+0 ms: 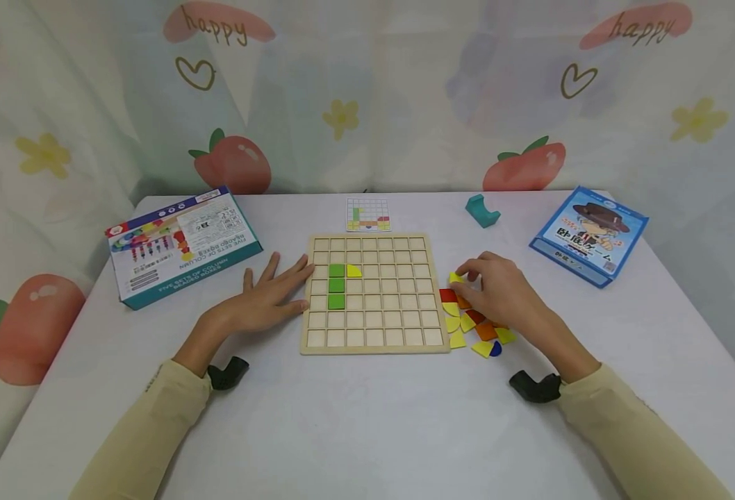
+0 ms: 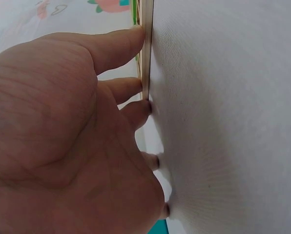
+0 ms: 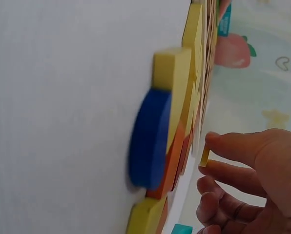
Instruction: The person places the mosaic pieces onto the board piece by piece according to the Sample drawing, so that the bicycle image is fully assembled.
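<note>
A wooden grid board (image 1: 376,350) lies at the middle of the table. Three green square tiles (image 1: 337,285) sit in a column in its cells, with a yellow quarter-round tile (image 1: 354,271) right of the top one. My left hand (image 1: 261,302) is spread flat at the board's left edge, thumb and fingertips touching the rim. Beyond the right edge, my right hand (image 1: 505,288) pinches a small yellow tile (image 3: 205,155) between thumb and index finger, above a pile of loose tiles. The pile has yellow tiles (image 1: 458,339), orange ones (image 1: 486,330) and a blue rounded one (image 3: 148,141).
Behind the board lies a pattern card (image 1: 368,215) with a coloured grid. A teal curved block (image 1: 483,211) stands to its right. One box (image 1: 183,246) is at the back left, a blue box (image 1: 589,236) at the back right. A printed curtain hangs behind the table.
</note>
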`<control>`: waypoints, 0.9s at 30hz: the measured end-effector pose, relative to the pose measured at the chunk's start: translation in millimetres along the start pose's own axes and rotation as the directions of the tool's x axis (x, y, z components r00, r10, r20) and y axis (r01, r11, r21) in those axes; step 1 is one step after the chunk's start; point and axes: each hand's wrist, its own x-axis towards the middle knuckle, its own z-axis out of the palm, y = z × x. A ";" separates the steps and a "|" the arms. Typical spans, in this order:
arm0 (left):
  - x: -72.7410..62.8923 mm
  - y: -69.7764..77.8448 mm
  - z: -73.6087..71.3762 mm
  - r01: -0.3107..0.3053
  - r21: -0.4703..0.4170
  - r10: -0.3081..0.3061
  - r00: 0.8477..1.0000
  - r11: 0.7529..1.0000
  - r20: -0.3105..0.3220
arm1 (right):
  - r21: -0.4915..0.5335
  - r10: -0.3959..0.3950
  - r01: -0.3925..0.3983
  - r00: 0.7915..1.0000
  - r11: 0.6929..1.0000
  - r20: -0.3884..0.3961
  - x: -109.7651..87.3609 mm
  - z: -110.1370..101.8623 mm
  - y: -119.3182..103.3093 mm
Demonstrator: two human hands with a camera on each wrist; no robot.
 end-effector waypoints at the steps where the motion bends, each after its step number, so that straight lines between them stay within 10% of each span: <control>1: -0.2 0.3 -0.2 0.001 0.001 -0.001 1.000 1.000 0.000 | 0.002 -0.002 0.002 1.000 1.000 0.000 -0.9 0.5 -1.9; 27: 0.6 -0.4 0.5 -0.006 0.008 0.006 1.000 1.000 -0.007 | 0.023 -0.153 0.154 0.988 0.988 -0.032 -10.1 24.8 -52.9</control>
